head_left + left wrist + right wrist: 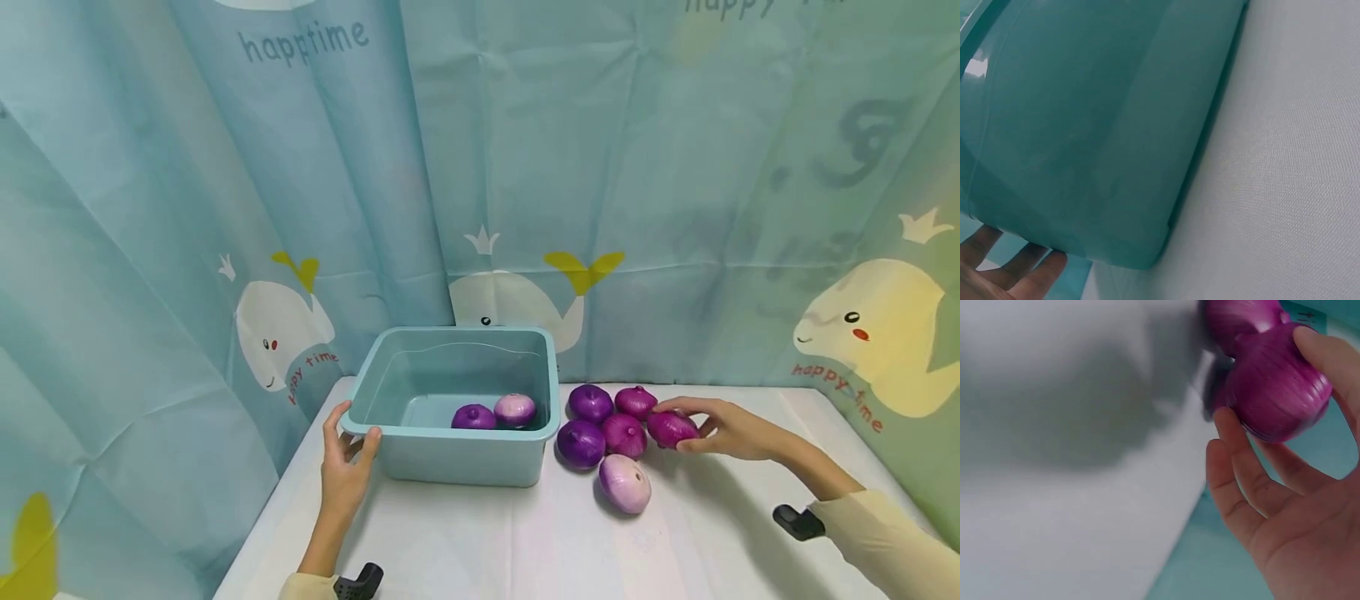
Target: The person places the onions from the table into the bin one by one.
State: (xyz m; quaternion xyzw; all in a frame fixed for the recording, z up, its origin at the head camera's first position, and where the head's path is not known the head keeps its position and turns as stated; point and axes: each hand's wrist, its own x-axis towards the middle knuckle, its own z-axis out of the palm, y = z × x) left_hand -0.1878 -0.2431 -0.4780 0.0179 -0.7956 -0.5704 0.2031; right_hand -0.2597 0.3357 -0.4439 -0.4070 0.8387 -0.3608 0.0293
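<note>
My left hand (347,462) grips the front left corner of a light blue plastic bin (461,458), thumb over the rim. In the left wrist view its fingertips (1047,272) touch the bin's wall (1104,125). A purple onion (473,417) and a pale onion (515,410) lie inside the bin. At the right of the table, my right hand (731,429) holds a magenta onion (672,428) between thumb and fingers. The right wrist view shows this onion (1279,387) close against another magenta one (1241,322).
Right of the bin sit two dark purple onions (581,443), a magenta onion (625,436) and another behind it (636,402). A pale onion (625,484) lies in front of them. Behind the white table (465,542) hangs a blue curtain (525,167) with whale prints.
</note>
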